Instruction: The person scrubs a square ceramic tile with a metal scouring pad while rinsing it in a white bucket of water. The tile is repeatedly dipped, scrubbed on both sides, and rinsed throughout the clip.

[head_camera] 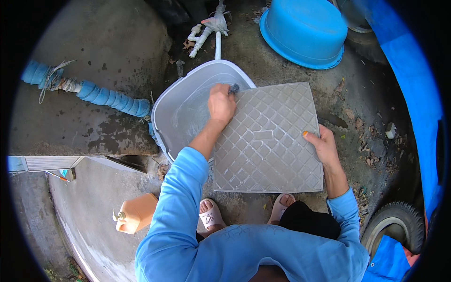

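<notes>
A square grey panel [269,155] with a raised diamond grid lies tilted in front of me, its far left corner over a grey plastic tub [183,100]. The panel's surface looks wet. My right hand [322,146] grips its right edge, thumb on top and fingers underneath. In my left hand [221,103] is a dark scouring pad [233,88], at the panel's far left corner and above the tub. Cloudy water seems to lie in the tub. My left fingers are partly hidden by the back of the hand.
Beyond the tub stand white plastic pipes [201,40] and an upturned blue basin [304,35]. A wrapped pipe [112,102] crosses the concrete slab [88,130] at left. An orange pump jug [137,213] is on the ground. At right are a wheel [398,225] and a blue tarp [408,67].
</notes>
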Motion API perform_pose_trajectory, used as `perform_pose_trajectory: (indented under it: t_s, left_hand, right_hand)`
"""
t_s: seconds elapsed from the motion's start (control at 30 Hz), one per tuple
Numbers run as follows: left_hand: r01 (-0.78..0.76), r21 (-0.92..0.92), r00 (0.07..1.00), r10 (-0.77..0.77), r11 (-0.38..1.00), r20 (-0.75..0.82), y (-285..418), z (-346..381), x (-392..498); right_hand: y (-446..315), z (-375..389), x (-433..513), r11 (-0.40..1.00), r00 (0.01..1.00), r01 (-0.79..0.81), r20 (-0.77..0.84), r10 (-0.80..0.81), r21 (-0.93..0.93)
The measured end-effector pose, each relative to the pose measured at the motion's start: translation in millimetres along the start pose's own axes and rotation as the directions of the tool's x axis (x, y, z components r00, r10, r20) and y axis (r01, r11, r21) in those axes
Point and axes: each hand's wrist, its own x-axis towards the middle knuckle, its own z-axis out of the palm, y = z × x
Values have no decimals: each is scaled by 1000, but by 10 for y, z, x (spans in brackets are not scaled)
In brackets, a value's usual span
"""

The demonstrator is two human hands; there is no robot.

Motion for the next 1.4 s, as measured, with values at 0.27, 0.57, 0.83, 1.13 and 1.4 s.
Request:
perform_pose_trajectory:
  t_s: [0.27, 0.57, 0.83, 1.13, 1.4]
  left_hand:
    - [146, 57, 989, -146, 988, -11, -216, -219, -106]
    - [169, 417, 978, -204, 893, 42, -1205, -178, -53]
    - [780, 208, 399, -724, 590, 562, -1895, -217, -579]
    - [-264, -158, 867, 306, 952, 394, 1039, -859, -908]
    - [-253, 29, 931, 234, 967, 281, 480, -977, -897]
  right_hand:
    - [42, -46, 48, 999, 999, 36, 11, -37, 17]
    - [24, -6, -16, 998, 999, 52, -12, -51, 39]
    - [51, 67, 32, 988, 990, 92, -116, -78, 125]
    - [14, 450, 133, 980, 969, 156, -214, -127, 122]
    - [27, 482, 208, 982, 976, 133, -190, -106, 135]
